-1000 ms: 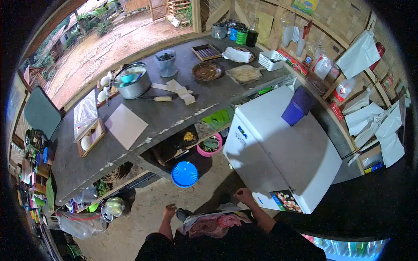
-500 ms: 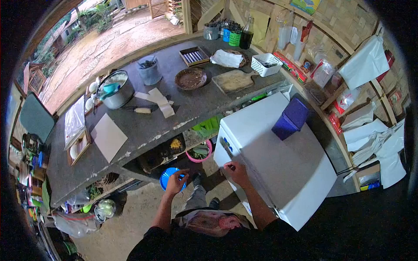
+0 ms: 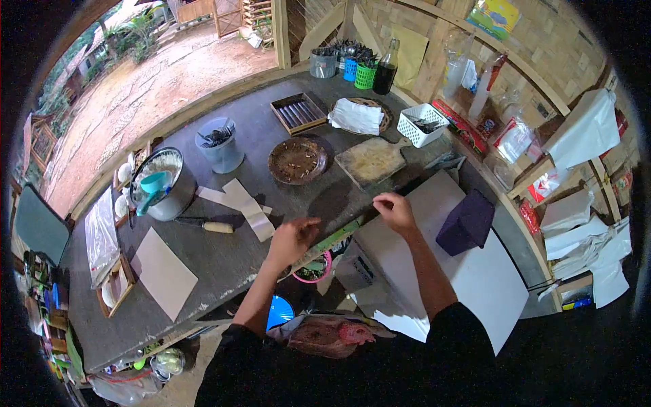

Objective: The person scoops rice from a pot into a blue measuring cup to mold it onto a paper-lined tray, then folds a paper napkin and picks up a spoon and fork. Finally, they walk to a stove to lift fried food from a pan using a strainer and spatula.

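My left hand (image 3: 293, 241) is over the front edge of the dark worktop (image 3: 224, 271), its fingers curled together. To the right, my right hand (image 3: 396, 211) is raised near the corner of the white chest (image 3: 434, 197), thumb and fingers pinched. Whatever either hand may hold is too small to make out. Just left of my left hand lie crossed pale strips (image 3: 247, 214). Beside them is a knife with a light handle (image 3: 218, 227). Beyond my hands are a round brown dish (image 3: 297, 161) with small bits in it and a wooden cutting board (image 3: 371, 161).
A pot (image 3: 175, 200) with a teal dipper (image 3: 156, 182) stands at the left, near a cutlery tub (image 3: 222, 154). A pale sheet (image 3: 163, 275) lies in front. Farther back are a compartmented tray (image 3: 298, 113), a white basket (image 3: 424, 132) and a dark bottle (image 3: 386, 71). A purple bin (image 3: 466, 224) rests on the chest.
Both hands have risen and moved forward, from low before the worktop to its front edge. The view has shifted closer to the worktop.
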